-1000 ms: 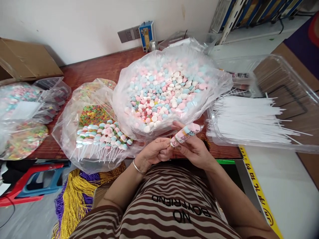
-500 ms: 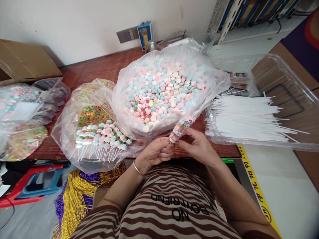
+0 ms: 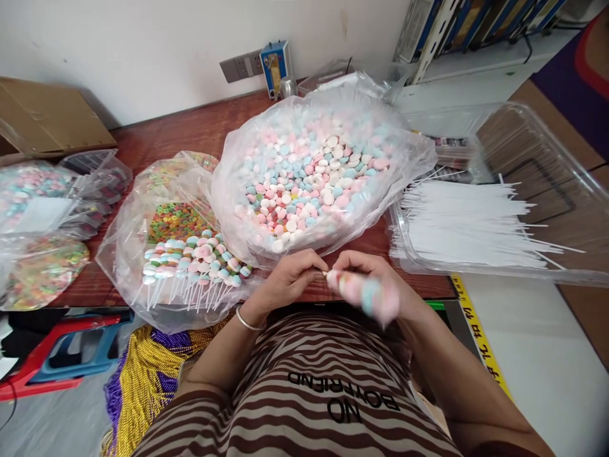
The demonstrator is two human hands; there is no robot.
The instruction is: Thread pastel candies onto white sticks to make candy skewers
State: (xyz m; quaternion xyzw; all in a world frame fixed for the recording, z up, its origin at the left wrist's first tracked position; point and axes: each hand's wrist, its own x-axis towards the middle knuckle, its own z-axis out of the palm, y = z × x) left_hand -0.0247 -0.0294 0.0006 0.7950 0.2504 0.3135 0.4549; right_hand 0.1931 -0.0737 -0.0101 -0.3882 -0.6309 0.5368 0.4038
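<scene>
A wrapped stack of pink, white and blue candies (image 3: 365,293) is blurred by motion and points down to the right in front of my body. Its narrow end sits between my two hands. My left hand (image 3: 295,277) is closed, thumb and fingers pinching that narrow end. Close beside it, my right hand (image 3: 366,266) has curled fingers behind the candy stack, which partly hides them; its grip is unclear. Beyond my hands lies a large clear bag of loose pastel candies (image 3: 309,184). Candy skewers on white sticks (image 3: 197,260) rest on another bag at the left.
At the right, a clear plastic tray (image 3: 480,271) holds white sticks (image 3: 464,222). Bags of candy (image 3: 42,266) and a cardboard box (image 3: 52,117) stand far left. A blue device (image 3: 276,66) is by the wall.
The wrapped candy stack has swung from pointing up and away to pointing down to the right, over my right hand. My left hand has shifted slightly left.
</scene>
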